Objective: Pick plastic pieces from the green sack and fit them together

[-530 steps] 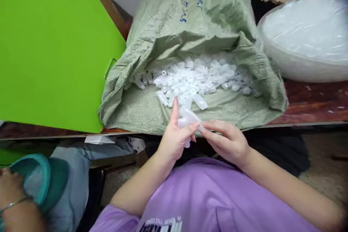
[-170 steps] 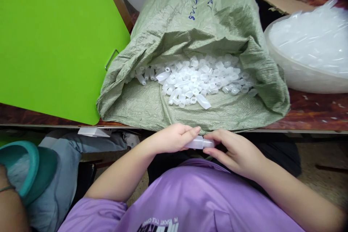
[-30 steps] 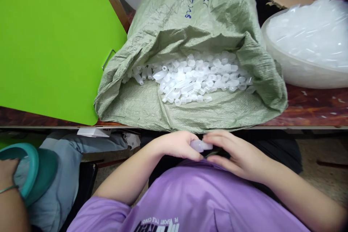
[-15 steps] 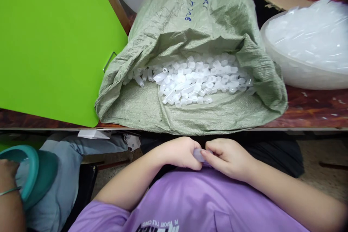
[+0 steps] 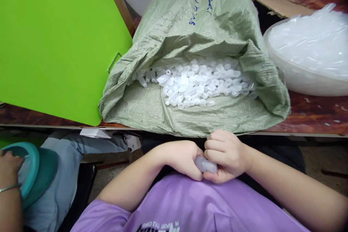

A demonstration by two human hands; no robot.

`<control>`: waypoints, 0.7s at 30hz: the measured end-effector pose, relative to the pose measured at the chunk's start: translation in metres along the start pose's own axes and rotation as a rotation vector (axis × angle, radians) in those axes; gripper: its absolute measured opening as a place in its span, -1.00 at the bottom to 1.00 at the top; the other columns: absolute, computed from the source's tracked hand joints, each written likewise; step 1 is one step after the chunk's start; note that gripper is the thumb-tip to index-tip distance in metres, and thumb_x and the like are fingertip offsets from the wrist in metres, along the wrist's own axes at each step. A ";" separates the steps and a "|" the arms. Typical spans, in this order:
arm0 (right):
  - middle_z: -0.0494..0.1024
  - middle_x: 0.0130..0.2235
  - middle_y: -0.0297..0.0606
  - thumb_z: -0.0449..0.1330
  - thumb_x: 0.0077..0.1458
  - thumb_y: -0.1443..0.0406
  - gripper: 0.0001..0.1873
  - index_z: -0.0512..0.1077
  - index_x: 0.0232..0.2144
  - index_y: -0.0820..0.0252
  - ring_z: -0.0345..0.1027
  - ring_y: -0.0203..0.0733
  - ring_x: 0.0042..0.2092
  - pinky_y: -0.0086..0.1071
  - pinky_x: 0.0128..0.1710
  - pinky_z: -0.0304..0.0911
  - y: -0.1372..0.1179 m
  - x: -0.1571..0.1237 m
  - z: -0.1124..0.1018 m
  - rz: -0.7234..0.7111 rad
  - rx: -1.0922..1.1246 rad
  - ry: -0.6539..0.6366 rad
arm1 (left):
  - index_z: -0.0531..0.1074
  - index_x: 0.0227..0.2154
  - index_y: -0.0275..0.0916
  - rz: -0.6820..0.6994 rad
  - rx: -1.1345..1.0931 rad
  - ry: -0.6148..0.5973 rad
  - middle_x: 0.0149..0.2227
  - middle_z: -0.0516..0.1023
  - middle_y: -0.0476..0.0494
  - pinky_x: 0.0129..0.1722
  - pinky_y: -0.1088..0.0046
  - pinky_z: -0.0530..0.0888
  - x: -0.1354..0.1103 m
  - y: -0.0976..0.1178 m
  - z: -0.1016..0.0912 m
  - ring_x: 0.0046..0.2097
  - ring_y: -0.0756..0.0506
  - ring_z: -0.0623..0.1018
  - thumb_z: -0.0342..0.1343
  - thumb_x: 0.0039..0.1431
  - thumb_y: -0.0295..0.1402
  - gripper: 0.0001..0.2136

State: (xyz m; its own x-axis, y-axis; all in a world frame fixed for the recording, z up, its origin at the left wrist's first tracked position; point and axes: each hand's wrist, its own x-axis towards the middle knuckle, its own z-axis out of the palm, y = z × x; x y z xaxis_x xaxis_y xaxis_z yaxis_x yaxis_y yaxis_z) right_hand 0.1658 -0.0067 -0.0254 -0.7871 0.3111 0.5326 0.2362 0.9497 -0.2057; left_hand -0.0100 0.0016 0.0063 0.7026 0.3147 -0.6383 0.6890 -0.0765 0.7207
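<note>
Close to my purple shirt, my left hand (image 5: 182,156) is closed around a short translucent plastic tube (image 5: 202,164). My right hand (image 5: 227,154) has its fingers curled, and its thumb presses under the tube's free end. Part of the tube is hidden inside my left fist. On the table ahead, a pale green woven sack (image 5: 225,18) lies with its mouth toward me. Many small white translucent plastic pieces (image 5: 199,85) are heaped in that mouth, some tubular and some pointed.
A bright green board (image 5: 54,43) stands at the left. At the right, a round white tub (image 5: 312,83) is piled with clear plastic pieces. Beside me, another person's hand (image 5: 9,166) reaches into a teal basin (image 5: 45,174). The table edge (image 5: 320,134) runs before me.
My right hand has turned and its fingers have curled in, with the knuckles now higher. More of the tube shows between my hands. The view has shifted slightly.
</note>
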 end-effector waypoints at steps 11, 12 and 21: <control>0.06 -0.65 -0.43 -0.02 0.02 0.21 -0.68 -0.01 -0.67 0.12 -0.02 -0.36 -0.58 -0.42 -0.54 -0.06 -0.006 -0.010 0.020 0.485 0.482 -0.074 | 0.29 -0.61 -0.24 -0.090 -0.169 0.218 -0.62 0.29 0.09 -0.64 0.58 0.17 0.008 -0.010 0.022 -0.59 0.07 0.26 0.06 -0.25 -0.32 -0.89; 0.07 -0.65 -0.44 -0.01 0.03 0.20 -0.66 -0.02 -0.68 0.13 -0.03 -0.37 -0.58 -0.43 -0.55 -0.06 -0.007 -0.011 0.020 0.560 0.524 -0.097 | 0.28 -0.61 -0.24 -0.095 -0.176 0.247 -0.63 0.29 0.08 -0.64 0.58 0.16 0.011 -0.012 0.024 -0.58 0.07 0.26 0.06 -0.24 -0.31 -0.88; 0.45 -0.44 -0.26 0.07 0.04 0.01 -0.65 0.37 -0.44 0.17 0.29 -0.20 -0.40 -0.39 -0.46 0.10 -0.006 0.005 -0.018 0.796 0.229 -0.496 | 0.29 -0.57 -0.26 -0.060 -0.176 0.036 -0.59 0.26 0.09 -0.56 0.57 0.19 0.026 -0.042 0.019 -0.54 0.07 0.24 0.17 -0.19 -0.13 -0.71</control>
State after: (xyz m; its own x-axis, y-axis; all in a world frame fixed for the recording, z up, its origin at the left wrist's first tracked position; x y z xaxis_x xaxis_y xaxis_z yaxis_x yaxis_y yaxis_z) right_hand 0.1711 -0.0101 -0.0067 -0.6078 0.7603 -0.2293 0.7293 0.4203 -0.5398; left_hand -0.0170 -0.0052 -0.0454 0.6518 0.3477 -0.6740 0.6857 0.1093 0.7196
